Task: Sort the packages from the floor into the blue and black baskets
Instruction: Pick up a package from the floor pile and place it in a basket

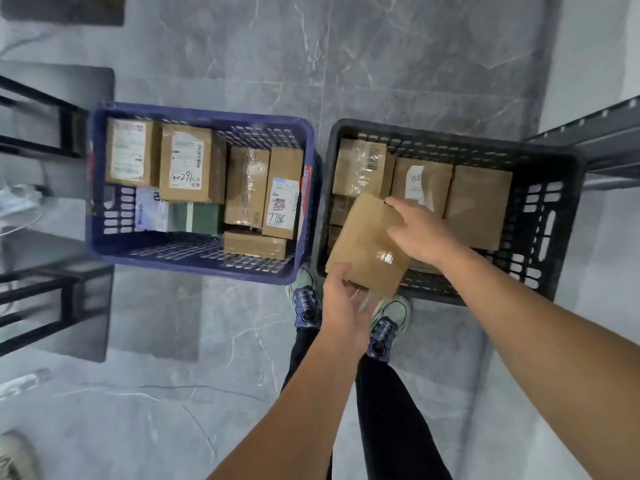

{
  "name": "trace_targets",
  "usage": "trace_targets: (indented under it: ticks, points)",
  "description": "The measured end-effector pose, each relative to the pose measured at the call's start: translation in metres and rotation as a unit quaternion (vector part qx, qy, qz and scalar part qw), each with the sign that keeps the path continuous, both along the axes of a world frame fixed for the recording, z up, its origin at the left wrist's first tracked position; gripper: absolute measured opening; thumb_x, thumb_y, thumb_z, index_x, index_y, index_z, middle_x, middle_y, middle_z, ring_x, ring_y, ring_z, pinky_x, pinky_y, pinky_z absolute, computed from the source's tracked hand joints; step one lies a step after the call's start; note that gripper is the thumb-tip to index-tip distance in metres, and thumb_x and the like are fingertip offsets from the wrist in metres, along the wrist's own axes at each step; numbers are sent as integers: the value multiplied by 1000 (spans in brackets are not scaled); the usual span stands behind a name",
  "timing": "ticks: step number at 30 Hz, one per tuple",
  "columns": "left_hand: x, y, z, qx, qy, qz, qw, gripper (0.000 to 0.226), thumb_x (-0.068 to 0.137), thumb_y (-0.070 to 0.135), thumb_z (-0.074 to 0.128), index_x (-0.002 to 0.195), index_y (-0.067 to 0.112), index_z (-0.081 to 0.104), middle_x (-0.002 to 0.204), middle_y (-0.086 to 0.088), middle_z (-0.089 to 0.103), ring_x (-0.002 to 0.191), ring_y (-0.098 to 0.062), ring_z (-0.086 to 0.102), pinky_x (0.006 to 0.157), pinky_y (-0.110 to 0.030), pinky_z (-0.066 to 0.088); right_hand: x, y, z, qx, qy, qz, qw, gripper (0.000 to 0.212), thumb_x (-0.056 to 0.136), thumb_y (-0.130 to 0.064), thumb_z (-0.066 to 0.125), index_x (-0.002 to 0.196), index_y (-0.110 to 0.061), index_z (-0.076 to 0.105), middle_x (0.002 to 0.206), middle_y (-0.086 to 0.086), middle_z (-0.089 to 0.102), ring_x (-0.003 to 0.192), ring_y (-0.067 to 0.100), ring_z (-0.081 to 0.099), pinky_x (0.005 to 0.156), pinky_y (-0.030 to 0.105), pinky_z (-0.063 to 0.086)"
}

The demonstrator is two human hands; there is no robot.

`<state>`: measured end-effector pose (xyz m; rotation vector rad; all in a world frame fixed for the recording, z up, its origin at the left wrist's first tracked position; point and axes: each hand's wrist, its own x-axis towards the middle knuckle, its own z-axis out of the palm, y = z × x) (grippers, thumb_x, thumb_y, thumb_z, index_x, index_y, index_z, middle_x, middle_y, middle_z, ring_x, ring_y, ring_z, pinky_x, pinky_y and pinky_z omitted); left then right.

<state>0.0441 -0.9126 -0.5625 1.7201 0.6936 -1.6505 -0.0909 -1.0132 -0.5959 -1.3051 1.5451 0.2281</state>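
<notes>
Now held tilted above the near left corner of the black basket [540, 233]: plain brown cardboard box [367, 240], squarish, shiny clear tape across its near end. Gripped at the near corner by the left hand [341, 306], thumb on top; clasped along the right edge by curled fingers of the right hand [420, 232].

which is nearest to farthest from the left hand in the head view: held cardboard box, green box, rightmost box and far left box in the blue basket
From the left hand:
1. held cardboard box, in its grip
2. rightmost box, blue basket's right side
3. green box, basket's middle
4. far left box, basket's far corner
</notes>
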Motion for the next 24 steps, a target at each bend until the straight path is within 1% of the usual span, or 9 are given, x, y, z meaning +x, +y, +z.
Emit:
trace_targets:
  ticks: [2, 3, 6, 8, 11, 14, 17, 20, 24]
  points:
    - [0, -4, -20, 5, 7, 9, 1000, 45, 95, 29, 65, 135, 10, 58, 117, -10, 67, 102, -23, 64, 81, -36, 55, 3, -6, -22, 15, 2, -6, 1000, 59, 103, -13, 48, 161, -22, 37, 164, 2, 38, 146, 27, 40, 118, 41, 36]
    - [-1, -5, -28, 9, 11, 13, 1000, 42, 94, 29, 66, 131, 10, 59, 117, -10, 66, 105, -24, 63, 87, -38, 55, 4, -8, -31, 21, 3, -6, 1000, 61, 103, -14, 48, 162, -24, 35, 166, 1, 35, 149, 26, 37, 119, 40, 34]
    - [-1, -6, -48, 25, 21, 20, 999, 33, 94, 30, 67, 119, 10, 60, 131, -16, 62, 129, -30, 57, 109, -45, 49, 9, -13, -52, 24, 8, 14, 1000, 63, 102, -12, 48, 162, -24, 35, 169, 0, 31, 153, 25, 29, 123, 40, 28]
    - [-3, -6, -55, 30, 24, 30, 999, 32, 94, 31, 66, 118, 11, 59, 134, -17, 60, 132, -31, 56, 113, -46, 46, 13, -15, -61, 22, 7, 22, 999, 64, 100, -10, 49, 162, -25, 37, 168, -1, 32, 153, 25, 28, 124, 41, 28]
    - [-3, -9, -57, 34, 20, 42, 998, 31, 95, 29, 64, 122, 13, 59, 133, -15, 61, 130, -30, 58, 114, -45, 45, 18, -19, -67, 11, 12, 38, 999, 64, 100, -10, 50, 161, -26, 39, 167, -2, 35, 152, 24, 29, 122, 41, 30]
    - [-2, -14, -60, 50, 18, 61, 997, 25, 96, 27, 63, 118, 15, 60, 133, -13, 61, 131, -28, 56, 117, -44, 42, 24, -19, -75, 10, 5, 36, 999, 62, 101, -14, 51, 160, -26, 39, 166, 0, 37, 152, 23, 27, 122, 43, 31]
    - [1, -21, -65, 67, 14, 64, 996, 26, 97, 28, 63, 118, 14, 58, 131, -13, 59, 129, -24, 54, 117, -41, 41, 30, -16, -84, 5, -2, 37, 999, 62, 102, -16, 54, 161, -26, 38, 166, 0, 34, 154, 23, 22, 124, 42, 24]
    - [3, -30, -69, 74, 7, 60, 995, 32, 95, 30, 64, 122, 13, 59, 124, -11, 60, 120, -23, 57, 108, -38, 45, 35, -13, -92, -15, -6, 27, 999, 60, 101, -15, 56, 159, -23, 41, 161, 0, 34, 151, 20, 20, 122, 36, 18]
    - [1, -43, -77, 81, -6, 49, 995, 27, 95, 31, 62, 114, 12, 65, 107, -9, 67, 101, -22, 62, 90, -31, 50, 39, -2, -106, -33, -13, -27, 999, 57, 98, -12, 60, 152, -25, 49, 149, 1, 33, 146, 21, 23, 122, 36, 24]
